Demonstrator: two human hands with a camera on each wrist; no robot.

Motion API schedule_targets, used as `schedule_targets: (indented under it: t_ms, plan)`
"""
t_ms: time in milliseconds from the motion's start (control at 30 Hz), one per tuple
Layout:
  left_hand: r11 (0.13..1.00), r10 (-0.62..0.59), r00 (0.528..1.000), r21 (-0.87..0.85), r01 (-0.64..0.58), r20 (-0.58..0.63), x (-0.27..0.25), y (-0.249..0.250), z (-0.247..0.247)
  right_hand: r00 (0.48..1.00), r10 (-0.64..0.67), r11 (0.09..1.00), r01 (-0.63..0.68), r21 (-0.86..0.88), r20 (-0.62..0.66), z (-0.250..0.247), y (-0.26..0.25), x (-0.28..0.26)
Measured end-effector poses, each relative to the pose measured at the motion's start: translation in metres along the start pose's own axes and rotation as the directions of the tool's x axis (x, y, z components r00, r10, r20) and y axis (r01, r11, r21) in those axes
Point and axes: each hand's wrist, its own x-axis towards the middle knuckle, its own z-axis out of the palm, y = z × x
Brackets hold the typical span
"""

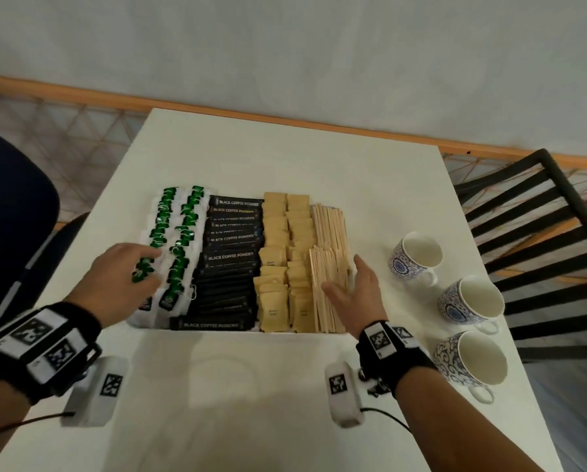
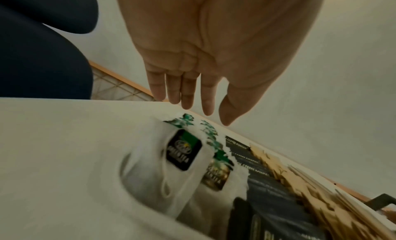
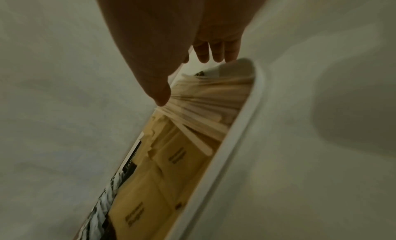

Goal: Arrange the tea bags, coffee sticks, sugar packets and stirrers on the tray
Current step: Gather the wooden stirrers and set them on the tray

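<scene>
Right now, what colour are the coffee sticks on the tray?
Black, with pale lettering; the coffee sticks show best in the head view.

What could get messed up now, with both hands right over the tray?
The left hand hovers over the tea bags; a brush might knock the rows crooked. The right hand is beside the loose stirrers, which could scatter. Pulling back, its arm might bump the cups nearby.

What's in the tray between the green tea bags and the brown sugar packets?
In the head view, rows of black coffee sticks lie between the tea bags and the sugar packets.
</scene>
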Motion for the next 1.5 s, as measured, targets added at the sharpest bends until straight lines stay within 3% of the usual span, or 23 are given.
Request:
schedule_targets:
  t_ms: [167, 333, 700, 767, 867, 967, 1100, 1233, 1400, 1500]
  plan:
    - [0.999, -0.023, 1.0, -0.033, 0.023, -0.013, -0.017, -0.028, 0.005, 1.0, 0.011, 1.0, -0.012, -0.019, -0.025, 0.022, -0.015, 0.018]
    - [0.998, -0.022, 0.999, -0.051, 0.021, -0.025, -0.022, -0.042, 0.006, 0.999, 0.044, 0.98, -0.047, -0.195, -0.02, 0.033, -0.015, 0.021]
    - [0.997, -0.031, 0.999, -0.074, 0.033, 0.028, -0.011, -0.029, 0.008, 0.999, 0.05, 0.971, -0.045, -0.236, 0.018, 0.038, -0.009, 0.02]
    - [0.996, -0.033, 0.998, -0.079, 0.036, 0.045, -0.009, -0.026, 0.009, 0.999, 0.032, 0.982, -0.03, -0.185, 0.009, 0.037, -0.009, 0.02]
    - [0.994, -0.039, 0.999, -0.097, 0.042, 0.029, -0.005, -0.028, 0.006, 1.0, 0.019, 0.995, -0.018, 0.102, -0.009, 0.027, -0.008, 0.018]
    - [0.988, -0.088, 0.996, -0.128, 0.086, -0.004, 0.001, -0.033, 0.0, 0.991, 0.117, 0.955, -0.096, 0.28, -0.059, 0.01, 0.001, 0.014]
    - [0.949, -0.236, 0.971, -0.22, 0.224, -0.029, 0.005, -0.052, -0.002, 0.975, 0.182, 0.967, -0.154, 0.201, -0.129, -0.013, 0.032, -0.002]
    - [0.875, -0.395, 0.919, -0.3, 0.379, 0.006, 0.001, -0.063, 0.005, 0.98, 0.196, 0.956, -0.182, 0.229, -0.043, -0.018, 0.056, -0.021]
    - [0.734, -0.459, 0.876, -0.492, 0.468, 0.147, -0.002, -0.067, 0.019, 0.977, 0.201, 0.919, -0.211, 0.333, 0.066, -0.014, 0.059, -0.035]
    - [0.724, -0.439, 0.882, -0.515, 0.459, 0.169, -0.005, -0.063, 0.025, 0.977, 0.202, 0.913, -0.211, 0.349, 0.062, -0.012, 0.058, -0.036]
